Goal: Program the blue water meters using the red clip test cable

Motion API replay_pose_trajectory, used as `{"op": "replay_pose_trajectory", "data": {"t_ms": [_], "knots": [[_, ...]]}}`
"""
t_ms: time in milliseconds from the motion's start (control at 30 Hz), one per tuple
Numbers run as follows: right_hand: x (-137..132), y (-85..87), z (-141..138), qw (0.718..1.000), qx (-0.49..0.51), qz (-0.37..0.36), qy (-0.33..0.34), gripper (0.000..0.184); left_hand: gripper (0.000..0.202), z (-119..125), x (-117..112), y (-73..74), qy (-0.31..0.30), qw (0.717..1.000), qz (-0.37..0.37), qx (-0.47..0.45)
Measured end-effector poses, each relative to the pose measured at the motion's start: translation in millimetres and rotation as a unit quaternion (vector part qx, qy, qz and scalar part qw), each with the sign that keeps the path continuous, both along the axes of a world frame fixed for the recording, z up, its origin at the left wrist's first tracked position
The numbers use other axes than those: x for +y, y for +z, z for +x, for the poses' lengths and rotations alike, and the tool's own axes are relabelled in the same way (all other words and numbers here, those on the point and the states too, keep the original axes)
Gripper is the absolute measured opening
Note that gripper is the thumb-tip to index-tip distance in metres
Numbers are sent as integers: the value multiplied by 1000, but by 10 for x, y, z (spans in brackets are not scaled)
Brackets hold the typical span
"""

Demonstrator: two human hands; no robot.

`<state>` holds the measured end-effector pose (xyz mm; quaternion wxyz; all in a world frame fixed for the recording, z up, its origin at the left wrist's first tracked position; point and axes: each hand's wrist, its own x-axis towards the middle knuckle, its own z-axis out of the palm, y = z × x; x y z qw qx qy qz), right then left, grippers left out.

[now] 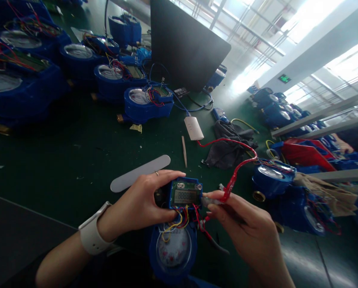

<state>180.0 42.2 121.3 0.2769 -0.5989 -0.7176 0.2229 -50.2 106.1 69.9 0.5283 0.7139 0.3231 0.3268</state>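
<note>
My left hand grips the left side of a blue display module with a green circuit board and a grey LCD. Thin coloured wires run from the module down to a blue water meter with a round dial, lying below it. My right hand pinches a small connector at the end of a red cable, held against the module's right edge. The cable leads back to a white adapter box. A white watch band sits on my left wrist.
Several blue water meters with loose wiring stand in rows at the back left, more at the right. A dark upright panel, a grey flat strip, a wooden stick, a dark cloth and a red tray lie on the green mat.
</note>
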Motion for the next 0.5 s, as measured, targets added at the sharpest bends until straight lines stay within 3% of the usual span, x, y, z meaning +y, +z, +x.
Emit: {"op": "replay_pose_trajectory", "data": {"t_ms": [500], "knots": [[6,56,-99,997,-60,43,23,12,63,51,5,0,1,999,45,9]]}}
